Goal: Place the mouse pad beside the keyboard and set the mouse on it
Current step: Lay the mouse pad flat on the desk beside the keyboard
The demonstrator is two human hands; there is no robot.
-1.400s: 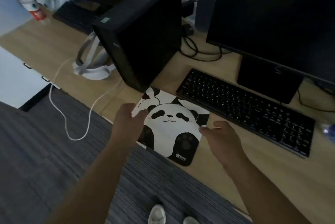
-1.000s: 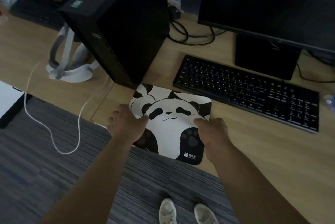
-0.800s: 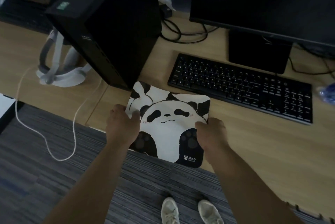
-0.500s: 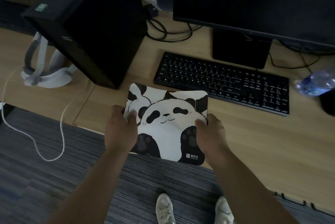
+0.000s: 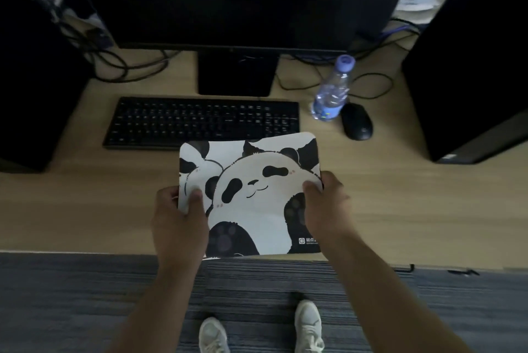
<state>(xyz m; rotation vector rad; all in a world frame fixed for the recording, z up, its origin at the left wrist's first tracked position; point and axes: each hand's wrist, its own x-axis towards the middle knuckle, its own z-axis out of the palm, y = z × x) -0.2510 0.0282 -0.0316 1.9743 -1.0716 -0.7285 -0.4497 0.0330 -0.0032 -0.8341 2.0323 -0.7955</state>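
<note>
A white mouse pad with black panda drawings (image 5: 254, 198) is held above the wooden desk, in front of the black keyboard (image 5: 200, 121); its far edge overlaps the keyboard's near right corner in the view. My left hand (image 5: 178, 224) grips its left edge, thumb on top. My right hand (image 5: 325, 207) grips its right edge. A black mouse (image 5: 356, 121) lies on the desk right of the keyboard, beside a water bottle.
A clear water bottle with a purple cap (image 5: 331, 92) stands between keyboard and mouse. A monitor (image 5: 237, 9) stands behind the keyboard. Black computer towers flank the desk at left (image 5: 34, 81) and right (image 5: 471, 67). Cables run behind. Carpet and white shoes lie below.
Both hands closed on the pad's sides and lifted it off the desk's left part, carrying it rightward. The view swung right, bringing the bottle, the mouse and the right tower into sight.
</note>
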